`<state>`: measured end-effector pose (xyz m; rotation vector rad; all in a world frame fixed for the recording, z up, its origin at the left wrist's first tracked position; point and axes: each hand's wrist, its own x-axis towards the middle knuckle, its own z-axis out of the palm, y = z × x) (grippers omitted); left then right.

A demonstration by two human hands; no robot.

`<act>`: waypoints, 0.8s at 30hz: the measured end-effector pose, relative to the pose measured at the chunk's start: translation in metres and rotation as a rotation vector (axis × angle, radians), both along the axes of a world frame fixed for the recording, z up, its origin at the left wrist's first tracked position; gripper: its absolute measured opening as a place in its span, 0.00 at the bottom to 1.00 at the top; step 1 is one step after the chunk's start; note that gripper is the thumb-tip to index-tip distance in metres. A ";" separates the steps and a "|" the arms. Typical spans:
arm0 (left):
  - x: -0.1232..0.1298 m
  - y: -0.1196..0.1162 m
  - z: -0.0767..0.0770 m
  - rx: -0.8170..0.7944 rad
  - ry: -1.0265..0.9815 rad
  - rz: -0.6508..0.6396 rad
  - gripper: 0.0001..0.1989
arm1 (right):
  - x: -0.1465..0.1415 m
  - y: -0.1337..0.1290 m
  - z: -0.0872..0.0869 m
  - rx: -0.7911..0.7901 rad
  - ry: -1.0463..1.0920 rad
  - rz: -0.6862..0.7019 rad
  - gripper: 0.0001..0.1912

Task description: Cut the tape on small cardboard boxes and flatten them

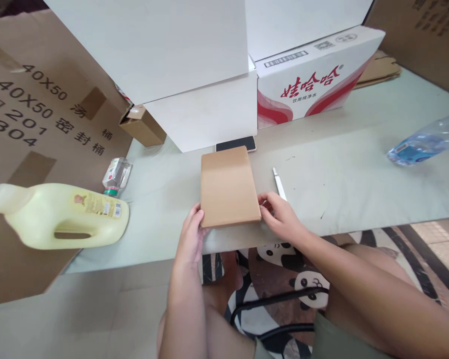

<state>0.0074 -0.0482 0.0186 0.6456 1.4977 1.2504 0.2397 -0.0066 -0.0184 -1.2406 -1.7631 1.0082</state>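
Note:
A small brown cardboard box (229,187) lies near the front edge of the table between my hands, its flat top face up. My left hand (192,232) grips its near left corner, thumb along the side and the other fingers partly hidden. At its near right corner, my right hand (279,214) has curled fingers pressed to the side. Just beyond that hand rests a slim white tool (279,183) with a narrow tip; its kind is unclear. A dark phone (236,144) lies flat behind the box.
White cartons (205,112) and a red-and-white water carton (314,87) stand at the back. Left are a large yellow jug (97,232), a small clear bottle (117,175), a little open carton (145,127) and a big printed carton (41,124). A plastic bottle (421,144) lies right.

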 end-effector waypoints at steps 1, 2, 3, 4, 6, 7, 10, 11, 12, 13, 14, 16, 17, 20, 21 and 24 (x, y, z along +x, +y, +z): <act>0.000 0.000 0.000 0.001 -0.003 0.001 0.23 | 0.000 0.000 0.000 -0.001 -0.002 -0.001 0.07; 0.000 0.000 0.000 0.001 -0.004 0.000 0.23 | 0.000 0.000 0.000 -0.001 -0.005 -0.002 0.07; 0.000 0.000 0.000 0.000 -0.003 -0.001 0.23 | 0.000 0.000 0.001 -0.002 -0.008 -0.001 0.07; 0.000 0.000 0.000 -0.003 0.000 -0.003 0.24 | 0.000 0.000 0.001 -0.002 -0.009 0.001 0.08; 0.000 0.000 0.001 -0.012 0.010 -0.003 0.24 | 0.000 0.000 0.001 -0.002 -0.012 0.003 0.08; 0.001 0.000 0.002 -0.013 0.014 -0.003 0.24 | 0.000 0.000 0.001 -0.003 -0.012 0.002 0.08; 0.001 0.000 0.003 -0.009 0.023 -0.003 0.24 | 0.000 0.000 0.001 -0.010 -0.011 0.000 0.08; 0.001 0.000 0.003 -0.007 0.026 -0.003 0.24 | 0.000 0.000 0.001 -0.011 -0.010 0.000 0.08; 0.001 0.000 0.002 -0.007 0.030 -0.004 0.24 | 0.001 0.000 0.001 -0.011 -0.010 -0.001 0.08; 0.001 0.000 0.002 -0.007 0.032 -0.005 0.24 | 0.001 0.000 0.001 -0.012 -0.012 -0.002 0.08; 0.001 0.000 0.002 -0.007 0.031 -0.006 0.24 | 0.001 0.000 0.002 -0.012 -0.012 -0.002 0.08; 0.000 0.000 0.001 -0.004 0.017 -0.010 0.24 | 0.001 0.000 0.002 -0.016 -0.013 -0.002 0.08; 0.000 0.000 0.001 -0.002 0.007 -0.011 0.24 | 0.001 0.000 0.002 -0.020 -0.013 0.001 0.08; -0.001 0.000 -0.001 0.006 -0.017 -0.009 0.23 | 0.001 0.000 0.003 -0.023 -0.014 0.006 0.08; -0.001 0.000 -0.001 0.009 -0.022 -0.005 0.23 | 0.001 0.000 0.003 -0.021 -0.014 0.006 0.08; -0.001 0.000 -0.001 0.014 -0.034 0.007 0.23 | 0.001 0.000 0.003 -0.021 -0.014 0.003 0.08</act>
